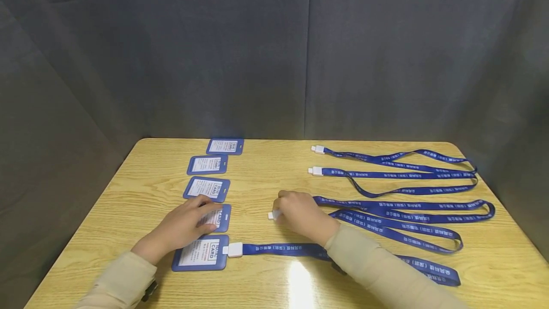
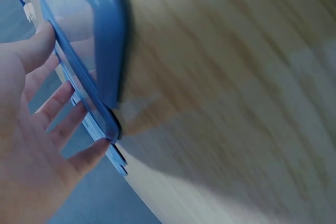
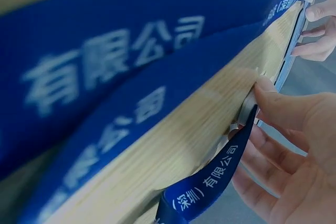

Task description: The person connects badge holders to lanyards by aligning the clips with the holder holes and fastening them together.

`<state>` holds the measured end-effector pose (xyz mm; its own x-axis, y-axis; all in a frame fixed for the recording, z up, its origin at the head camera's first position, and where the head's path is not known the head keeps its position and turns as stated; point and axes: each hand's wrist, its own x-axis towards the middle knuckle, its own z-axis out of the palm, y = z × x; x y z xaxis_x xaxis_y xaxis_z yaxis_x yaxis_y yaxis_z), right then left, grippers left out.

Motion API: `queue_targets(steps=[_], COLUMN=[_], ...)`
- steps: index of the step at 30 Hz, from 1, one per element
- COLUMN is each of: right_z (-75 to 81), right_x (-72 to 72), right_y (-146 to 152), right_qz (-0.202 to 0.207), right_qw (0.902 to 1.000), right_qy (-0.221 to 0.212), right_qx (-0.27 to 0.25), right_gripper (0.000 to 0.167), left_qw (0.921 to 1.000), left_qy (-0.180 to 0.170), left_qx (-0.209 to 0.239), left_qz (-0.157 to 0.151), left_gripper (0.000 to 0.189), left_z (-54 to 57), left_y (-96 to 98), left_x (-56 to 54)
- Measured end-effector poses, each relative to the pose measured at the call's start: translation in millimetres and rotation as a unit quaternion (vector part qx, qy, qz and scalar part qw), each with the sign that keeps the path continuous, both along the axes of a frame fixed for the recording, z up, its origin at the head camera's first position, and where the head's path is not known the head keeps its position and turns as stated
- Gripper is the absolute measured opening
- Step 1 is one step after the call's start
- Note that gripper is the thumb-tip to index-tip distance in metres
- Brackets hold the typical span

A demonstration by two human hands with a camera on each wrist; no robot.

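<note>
My left hand [image 1: 182,223] grips a blue ID card holder [image 1: 222,218], second from the front in a column of them. Its thumb lies along the near edge and its fingers reach to the far edge, as the left wrist view shows. My right hand [image 1: 302,216] pinches the white clip [image 3: 248,109] of a blue lanyard [image 3: 215,179] between thumb and fingers. A white tip [image 1: 270,215] pokes out toward the left hand, apart from the holder. Directly in front, another card holder [image 1: 180,263] is joined to a lanyard by its white clip [image 1: 235,250].
Three more card holders lie behind the left hand, the nearest one [image 1: 187,190] close to its fingers. Two lanyards with white clips [image 1: 317,171] lie at the back right. Looped straps [image 1: 429,205] spread beyond the right hand. A dark curtain [image 1: 240,61] hangs behind the wooden table [image 1: 107,232].
</note>
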<state>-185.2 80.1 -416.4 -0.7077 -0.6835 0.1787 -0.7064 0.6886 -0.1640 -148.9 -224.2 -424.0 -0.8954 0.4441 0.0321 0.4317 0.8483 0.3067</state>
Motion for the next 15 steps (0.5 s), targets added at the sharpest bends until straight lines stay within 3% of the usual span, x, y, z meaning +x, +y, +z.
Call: queue_targets(steps=[15], right_z=[-2.6], right_x=[-2.6], right_y=[-29], right_qz=[0.018], right_qw=[0.9982], right_qy=[0.049], right_qx=[0.029], right_gripper=[0.008], left_qw=[0.9999], left_qy=[0.005], left_qx=[-0.003], left_qz=[0.014], left_gripper=[0.051], left_z=[-3.5], left_y=[6.3], left_x=[-1.3])
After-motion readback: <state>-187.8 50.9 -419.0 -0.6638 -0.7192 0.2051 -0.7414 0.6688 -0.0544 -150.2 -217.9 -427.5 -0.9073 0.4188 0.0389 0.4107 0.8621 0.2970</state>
